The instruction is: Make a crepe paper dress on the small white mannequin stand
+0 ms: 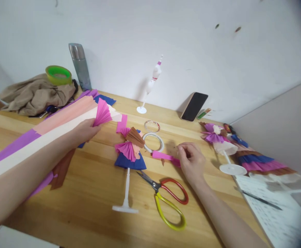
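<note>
My left hand pinches a pleated pink paper fan, above long paper strips in peach, white and purple. Curled closed, my right hand rests over the table beside a pink paper strip, whose end meets the fingers; what they hold, if anything, is hidden. Between my hands a small figure on a white stand wears a blue paper skirt, pink pleats and a brown folded piece. Open scissors with one red and one yellow handle lie just right of the stand.
Behind the figure are a white tape roll, a clear ring, a bare white doll on a stand and a phone. A bottle and green tape stand back left. Dressed figures and a notebook lie right.
</note>
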`<action>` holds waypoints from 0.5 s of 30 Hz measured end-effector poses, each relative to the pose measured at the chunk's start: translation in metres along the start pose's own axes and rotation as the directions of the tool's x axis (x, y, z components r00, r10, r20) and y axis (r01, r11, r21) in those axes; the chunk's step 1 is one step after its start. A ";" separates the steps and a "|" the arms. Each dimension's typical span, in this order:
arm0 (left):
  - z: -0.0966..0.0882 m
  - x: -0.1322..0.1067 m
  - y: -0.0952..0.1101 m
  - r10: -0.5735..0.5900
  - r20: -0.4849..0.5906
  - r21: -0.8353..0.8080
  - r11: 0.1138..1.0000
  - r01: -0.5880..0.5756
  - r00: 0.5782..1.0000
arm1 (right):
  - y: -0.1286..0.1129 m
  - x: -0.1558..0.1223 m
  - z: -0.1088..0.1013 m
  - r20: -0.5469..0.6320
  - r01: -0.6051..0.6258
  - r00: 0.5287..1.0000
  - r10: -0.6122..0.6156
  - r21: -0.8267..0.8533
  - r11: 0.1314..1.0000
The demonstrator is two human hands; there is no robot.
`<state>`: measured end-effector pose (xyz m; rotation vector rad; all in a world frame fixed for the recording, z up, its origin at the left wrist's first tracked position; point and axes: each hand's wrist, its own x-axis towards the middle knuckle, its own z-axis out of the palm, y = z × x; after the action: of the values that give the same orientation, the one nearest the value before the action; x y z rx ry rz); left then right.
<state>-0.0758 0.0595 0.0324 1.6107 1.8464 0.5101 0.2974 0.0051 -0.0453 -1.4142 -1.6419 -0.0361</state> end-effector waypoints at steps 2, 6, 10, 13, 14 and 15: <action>0.003 -0.008 -0.013 -0.022 0.038 0.045 0.999 0.021 0.999 | -0.001 0.000 0.001 0.009 0.007 1.000 -0.007 0.014 1.000; 0.010 -0.026 -0.023 0.045 0.043 0.312 0.948 -0.056 0.998 | -0.002 -0.001 0.001 0.025 0.047 0.999 -0.048 0.027 0.999; 0.019 -0.038 -0.015 0.113 0.055 0.580 0.805 -0.124 0.992 | 0.000 -0.003 0.002 0.040 0.087 0.995 -0.089 0.046 0.995; 0.025 -0.043 -0.009 0.129 0.053 0.708 0.694 -0.129 0.990 | 0.000 -0.003 0.003 0.062 0.096 0.993 -0.100 0.067 0.993; 0.026 -0.045 -0.008 0.138 0.049 0.743 0.657 -0.128 0.989 | 0.000 -0.003 0.002 0.064 0.092 0.993 -0.096 0.071 0.993; 0.027 -0.046 -0.007 0.144 0.049 0.775 0.618 -0.129 0.988 | -0.001 -0.003 0.002 0.062 0.084 0.994 -0.089 0.076 0.994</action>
<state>-0.0599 0.0101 0.0174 2.3148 2.1055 -0.3080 0.2951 0.0035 -0.0472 -1.3006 -1.7407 0.0211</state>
